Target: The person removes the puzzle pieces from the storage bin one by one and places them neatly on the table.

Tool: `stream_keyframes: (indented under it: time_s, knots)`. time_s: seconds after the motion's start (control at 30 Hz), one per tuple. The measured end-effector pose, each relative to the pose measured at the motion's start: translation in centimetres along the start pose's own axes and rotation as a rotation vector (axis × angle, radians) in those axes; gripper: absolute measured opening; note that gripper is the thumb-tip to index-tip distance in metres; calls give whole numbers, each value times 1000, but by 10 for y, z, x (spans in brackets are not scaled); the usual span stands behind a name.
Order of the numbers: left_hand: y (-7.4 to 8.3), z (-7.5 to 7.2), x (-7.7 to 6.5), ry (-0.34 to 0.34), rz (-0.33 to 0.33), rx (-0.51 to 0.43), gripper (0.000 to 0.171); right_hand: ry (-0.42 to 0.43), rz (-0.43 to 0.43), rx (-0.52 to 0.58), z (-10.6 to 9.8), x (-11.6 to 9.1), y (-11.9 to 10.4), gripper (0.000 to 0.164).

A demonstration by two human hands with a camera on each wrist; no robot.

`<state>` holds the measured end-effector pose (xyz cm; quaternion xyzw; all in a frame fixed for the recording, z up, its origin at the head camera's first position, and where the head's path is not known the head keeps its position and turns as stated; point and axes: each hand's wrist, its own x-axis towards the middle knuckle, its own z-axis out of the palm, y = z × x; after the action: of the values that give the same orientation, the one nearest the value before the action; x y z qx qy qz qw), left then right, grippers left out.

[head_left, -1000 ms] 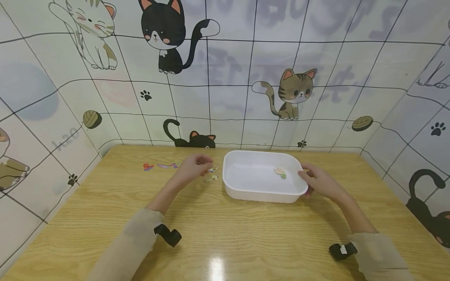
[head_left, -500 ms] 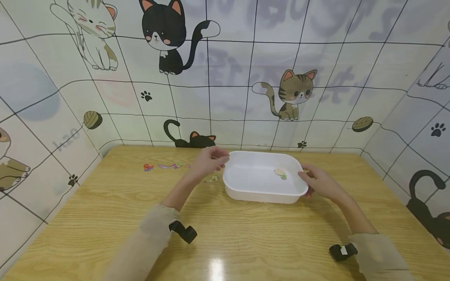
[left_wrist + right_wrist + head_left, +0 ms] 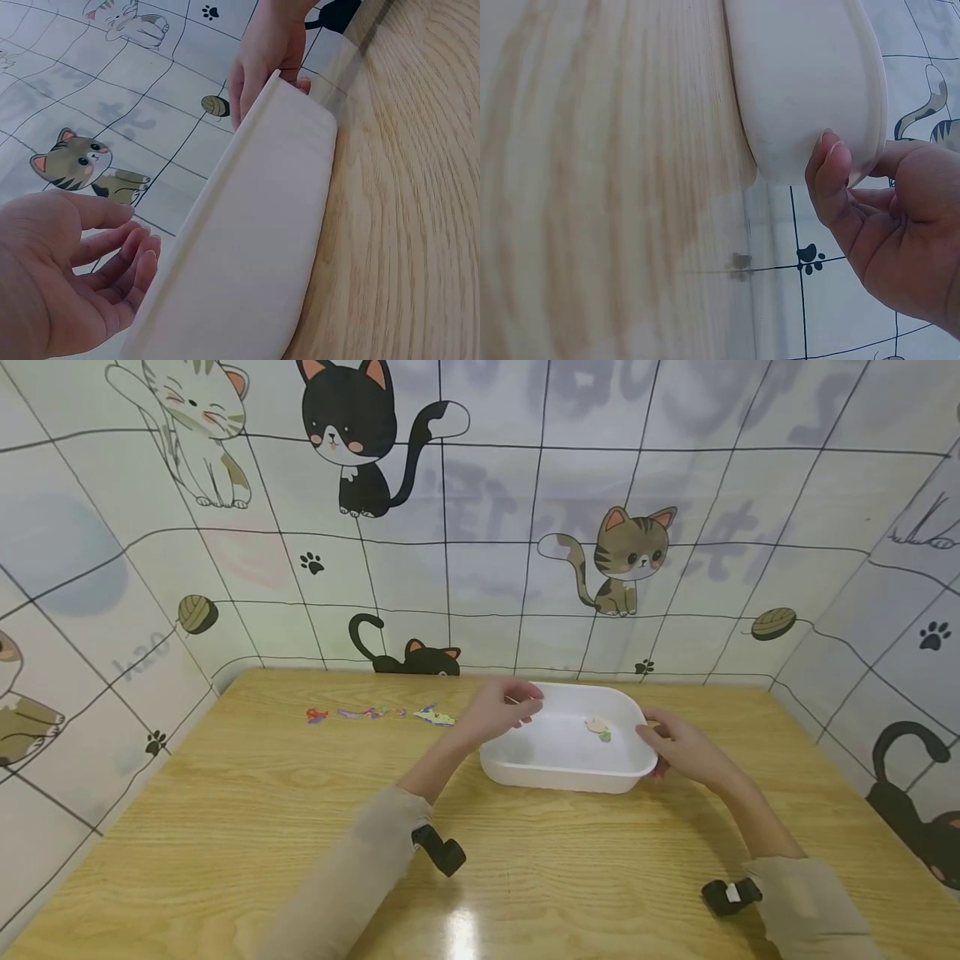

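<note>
L hand (image 3: 497, 710) raised w/ fingers (image 3: 105, 213) bent, R hand (image 3: 686, 750) gripping, arms (image 3: 352, 860) fwd.

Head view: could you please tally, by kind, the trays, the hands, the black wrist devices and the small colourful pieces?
White tray: 1
Hands (left hand, right hand): 2
Black wrist devices: 2
Small colourful pieces: too small and crowded to count surely
Total without the pieces: 5

wood-grain worktop (image 3: 225, 827) | gridded wall covering (image 3: 491, 578) rises behind | its prints: black-and-white cat (image 3: 348, 418), brown striped cat (image 3: 633, 556), yarn balls (image 3: 197, 614), paw marks (image 3: 312, 563)
</note>
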<state>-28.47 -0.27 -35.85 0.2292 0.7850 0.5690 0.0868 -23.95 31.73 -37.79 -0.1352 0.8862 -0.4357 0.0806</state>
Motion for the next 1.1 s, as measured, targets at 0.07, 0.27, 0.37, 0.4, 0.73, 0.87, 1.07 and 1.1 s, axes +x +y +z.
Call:
stream_keyframes:
  time_s: [0.07,0.27,0.37,0.4,0.73,0.87,1.07,1.1]
  knots:
    - [0,7,5,-8,1,6,23,2,0,-7,0,0,0,52]
    - [0,29,20,-31,-21,44,20,-2,-10,-1,-1,0,0,52]
    - [-1,39,28,-51,-49,56,17,-3,-14,7,-1,0,0,52]
    - [-1,43,31,-60,-54,63,17,-5,-16,4,-2,0,0,52]
    - [-5,74,54,-119,-77,170,18,-8,-2,-15,-3,0,1,52]
    - [-4,84,57,-145,-111,236,17,-10,-18,-5,-2,0,1,51]
    - [0,94,63,-155,-102,350,14,-14,-49,22,-1,0,2,47]
    - [0,95,64,-156,-93,377,14,-13,-52,25,-1,0,2,46]
